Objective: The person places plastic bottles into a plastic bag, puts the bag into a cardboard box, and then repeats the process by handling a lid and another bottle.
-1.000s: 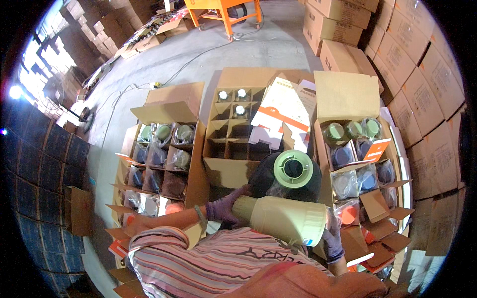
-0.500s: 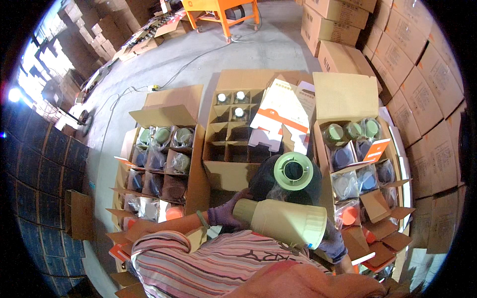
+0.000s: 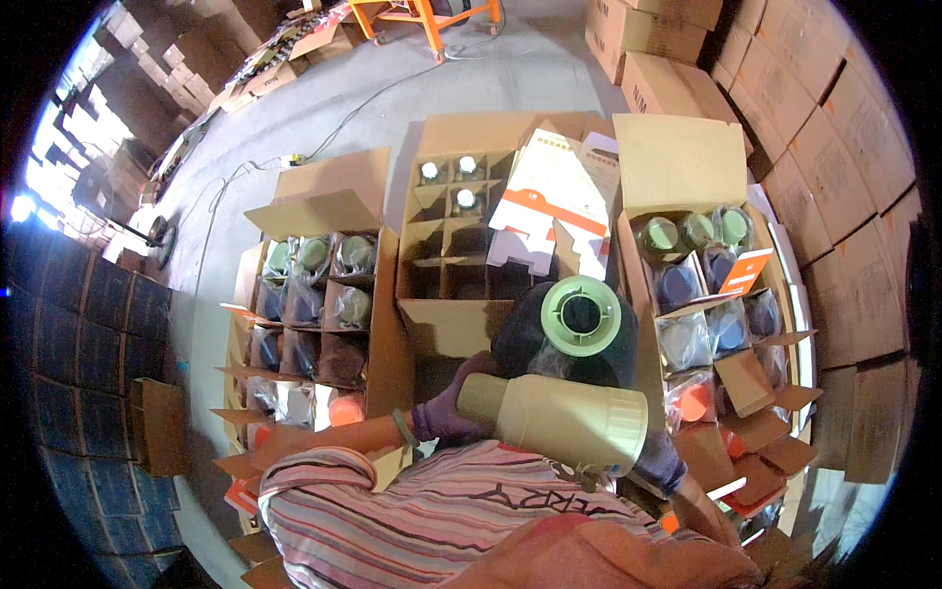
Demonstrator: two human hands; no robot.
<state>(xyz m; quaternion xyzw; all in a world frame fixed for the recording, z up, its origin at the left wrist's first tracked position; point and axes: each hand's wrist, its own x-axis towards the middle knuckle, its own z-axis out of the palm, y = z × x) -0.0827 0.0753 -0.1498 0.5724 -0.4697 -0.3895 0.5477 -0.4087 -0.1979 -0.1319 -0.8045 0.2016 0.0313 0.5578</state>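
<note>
My left hand (image 3: 444, 414), in a purple glove, grips the narrow end of a cream plastic container (image 3: 559, 422) that lies crosswise in front of my chest. My right hand (image 3: 659, 459), also gloved in purple, supports its wide end from below. Just behind the container is a dark jar with a pale green lid (image 3: 581, 316), upright; which hand bears it I cannot tell. Beyond it stands an open middle carton (image 3: 446, 329) with cardboard dividers, three small capped bottles (image 3: 456, 182) in its far cells and near cells bare.
An open carton on the left (image 3: 324, 196) holds wrapped jars in dividers. Another open carton on the right (image 3: 677, 162) holds wrapped jars with green and dark lids. White and orange folded card (image 3: 554, 201) lies between them. Stacked closed boxes (image 3: 844, 128) line the right side; a cable runs over the grey floor (image 3: 383, 93).
The dark jar with the green lid sits slightly higher in the picture than before. Both hands keep their hold on the cream container.
</note>
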